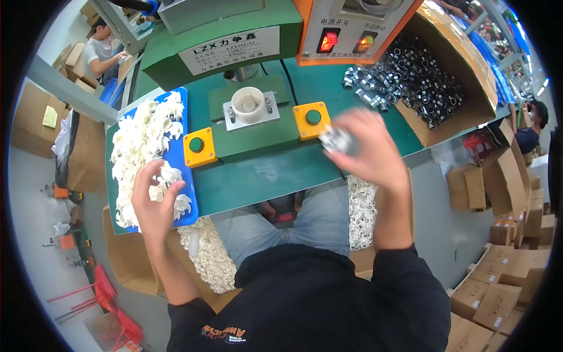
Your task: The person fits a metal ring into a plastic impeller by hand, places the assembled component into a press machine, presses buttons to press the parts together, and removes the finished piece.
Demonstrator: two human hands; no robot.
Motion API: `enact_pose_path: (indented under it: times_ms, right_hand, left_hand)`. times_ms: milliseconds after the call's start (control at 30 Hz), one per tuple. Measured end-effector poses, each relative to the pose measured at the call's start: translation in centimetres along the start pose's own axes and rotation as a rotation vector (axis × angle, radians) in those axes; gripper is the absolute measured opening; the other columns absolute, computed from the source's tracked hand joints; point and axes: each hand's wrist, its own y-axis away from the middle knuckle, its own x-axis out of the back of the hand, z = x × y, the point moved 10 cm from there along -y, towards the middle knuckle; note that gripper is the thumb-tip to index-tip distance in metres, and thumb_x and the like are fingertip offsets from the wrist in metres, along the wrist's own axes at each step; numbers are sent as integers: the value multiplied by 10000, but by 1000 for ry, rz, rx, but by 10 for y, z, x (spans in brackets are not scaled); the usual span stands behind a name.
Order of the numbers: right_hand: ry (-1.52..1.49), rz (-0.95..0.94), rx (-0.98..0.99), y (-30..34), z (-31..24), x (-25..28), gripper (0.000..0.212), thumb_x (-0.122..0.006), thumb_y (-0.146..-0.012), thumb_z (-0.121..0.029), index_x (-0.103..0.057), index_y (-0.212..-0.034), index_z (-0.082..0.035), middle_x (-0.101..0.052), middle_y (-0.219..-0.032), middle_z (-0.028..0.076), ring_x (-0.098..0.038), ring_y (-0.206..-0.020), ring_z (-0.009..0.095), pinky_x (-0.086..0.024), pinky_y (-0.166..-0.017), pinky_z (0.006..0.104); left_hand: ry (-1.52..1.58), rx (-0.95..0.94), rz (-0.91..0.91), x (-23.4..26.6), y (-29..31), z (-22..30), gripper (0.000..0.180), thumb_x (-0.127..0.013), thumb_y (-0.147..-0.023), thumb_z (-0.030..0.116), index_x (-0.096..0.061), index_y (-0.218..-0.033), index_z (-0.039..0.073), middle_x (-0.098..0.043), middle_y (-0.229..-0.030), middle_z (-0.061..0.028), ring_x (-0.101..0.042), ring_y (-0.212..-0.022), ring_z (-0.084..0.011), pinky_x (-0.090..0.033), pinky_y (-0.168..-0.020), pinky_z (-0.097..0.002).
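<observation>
Two green buttons [314,117], two lit switches [329,41], one blue tray [176,156]

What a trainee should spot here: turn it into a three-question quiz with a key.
1. Multiple choice: from the wearer's view, where is the blue tray relative to the green press? A) left B) right C) behind
2. True or false, of the right hand: it is empty.
3. Fill in: the yellow box nearest the tray carries a ____ button.

Key: 1 A; 2 false, it holds a silvery part, blurred; 3 green.
</observation>
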Motion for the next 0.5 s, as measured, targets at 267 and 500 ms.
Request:
enact_pose_path:
  times_ms: [267, 500]
  right_hand:
    - [325, -175, -337, 103, 84, 27, 549, -875, -769, -292, -699, -1223, -39, -671, -1111, 126, -616, -1094, 340, -486, -947, 450]
    - [326, 181, -361, 34, 136, -11, 324, -764, -896, -181, -701, -1168, -16, -666, -1052, 162, -652, -993, 367, -530, -866, 468]
  left_hand:
    - [1153, 54, -252, -116, 16, 57, 729, -868, -877, 408, -569, -1425, 32, -574, -1481, -230, -693, -1118, -268, -536, -1038, -428]
    - [1552, 61, -358, -167, 26, 85, 511, -796, -937, 87, -568, -1395, 74, -594, -1451, -180, -648, -1270, -345, -493, -1124, -502]
